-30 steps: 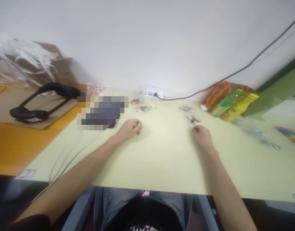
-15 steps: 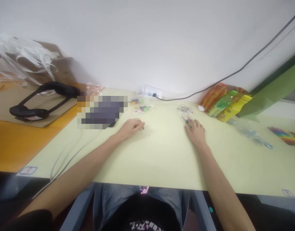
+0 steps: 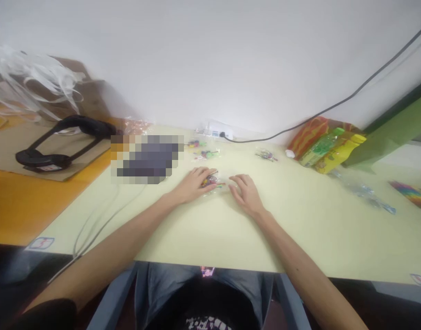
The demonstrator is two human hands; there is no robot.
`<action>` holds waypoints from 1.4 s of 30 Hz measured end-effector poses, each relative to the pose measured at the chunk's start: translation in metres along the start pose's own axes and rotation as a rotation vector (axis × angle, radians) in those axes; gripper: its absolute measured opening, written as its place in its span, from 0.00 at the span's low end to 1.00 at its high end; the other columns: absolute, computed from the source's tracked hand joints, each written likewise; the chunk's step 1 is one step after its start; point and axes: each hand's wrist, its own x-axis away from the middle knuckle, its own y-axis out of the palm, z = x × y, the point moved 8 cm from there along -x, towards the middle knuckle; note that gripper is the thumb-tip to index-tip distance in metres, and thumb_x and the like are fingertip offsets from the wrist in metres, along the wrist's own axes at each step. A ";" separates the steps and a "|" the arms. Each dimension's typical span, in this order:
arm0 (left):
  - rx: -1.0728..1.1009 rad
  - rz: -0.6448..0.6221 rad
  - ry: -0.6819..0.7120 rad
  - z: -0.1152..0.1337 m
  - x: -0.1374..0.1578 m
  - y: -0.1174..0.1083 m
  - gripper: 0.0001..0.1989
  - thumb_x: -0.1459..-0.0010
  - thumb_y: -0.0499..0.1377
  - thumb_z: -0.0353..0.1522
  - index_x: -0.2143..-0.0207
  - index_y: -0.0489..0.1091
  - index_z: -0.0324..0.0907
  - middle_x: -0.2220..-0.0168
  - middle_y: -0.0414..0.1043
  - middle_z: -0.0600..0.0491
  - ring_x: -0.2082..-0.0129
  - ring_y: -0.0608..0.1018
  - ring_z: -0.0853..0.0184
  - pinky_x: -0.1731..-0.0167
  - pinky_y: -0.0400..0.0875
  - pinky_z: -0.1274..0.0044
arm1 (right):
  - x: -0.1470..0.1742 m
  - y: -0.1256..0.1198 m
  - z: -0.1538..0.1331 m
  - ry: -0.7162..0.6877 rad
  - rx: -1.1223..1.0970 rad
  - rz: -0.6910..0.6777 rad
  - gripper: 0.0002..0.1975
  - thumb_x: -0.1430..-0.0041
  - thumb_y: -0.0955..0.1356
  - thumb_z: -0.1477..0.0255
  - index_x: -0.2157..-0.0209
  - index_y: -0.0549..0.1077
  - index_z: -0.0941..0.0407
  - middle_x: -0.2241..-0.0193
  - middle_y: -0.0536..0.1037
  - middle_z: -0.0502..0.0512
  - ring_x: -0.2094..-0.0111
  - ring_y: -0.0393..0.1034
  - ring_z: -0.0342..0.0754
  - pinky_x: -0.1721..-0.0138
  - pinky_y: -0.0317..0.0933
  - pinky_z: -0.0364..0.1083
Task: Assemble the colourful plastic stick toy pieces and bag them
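A small clear plastic bag of colourful small pieces (image 3: 213, 181) lies on the pale table in front of me. My left hand (image 3: 191, 187) is closed around its left side, with thumb and fingers on either side of it. Facing it from the right is my right hand (image 3: 247, 195), its fingers curved and the thumb apart from them, close to the bag's right edge. Whether those fingertips touch the clear plastic is hard to see. Behind them sit more bags with colourful pieces (image 3: 206, 155) and another such bag (image 3: 265, 155) further right.
A blurred-out dark object (image 3: 146, 160) lies left of my hands, cables trailing from it. Further left are a black headset-like frame (image 3: 64, 143) and white straps (image 3: 48, 80). At right stand a green bottle (image 3: 322, 146) and a yellow package (image 3: 341, 155), beside clear plastic wrappers (image 3: 363, 190).
My right hand has brought the small bag leftward across the table to my left hand, which has closed on it. The right hand's fingers have come off it.
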 end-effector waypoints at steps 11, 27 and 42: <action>-0.083 -0.072 0.043 0.004 0.001 0.002 0.34 0.36 0.57 0.52 0.32 0.58 0.52 0.36 0.64 0.49 0.35 0.64 0.54 0.35 0.56 0.62 | -0.016 0.021 0.047 0.174 0.092 -0.111 0.11 0.33 0.65 0.65 0.56 0.74 0.55 0.62 0.76 0.59 0.57 0.68 0.56 0.53 0.62 0.52; -0.087 -0.101 0.102 -0.002 -0.001 -0.002 0.33 0.35 0.57 0.47 0.31 0.57 0.50 0.34 0.61 0.47 0.34 0.64 0.52 0.34 0.58 0.62 | -0.005 0.013 0.075 0.315 0.091 -0.040 0.17 0.36 0.61 0.76 0.52 0.77 0.53 0.58 0.75 0.62 0.54 0.67 0.57 0.52 0.60 0.54; -0.124 -0.130 0.078 -0.008 0.002 -0.001 0.37 0.37 0.58 0.50 0.30 0.55 0.50 0.33 0.61 0.47 0.33 0.62 0.53 0.33 0.54 0.62 | -0.003 0.011 0.051 0.293 0.149 -0.193 0.22 0.28 0.58 0.54 0.45 0.77 0.44 0.38 0.67 0.59 0.40 0.56 0.63 0.45 0.56 0.62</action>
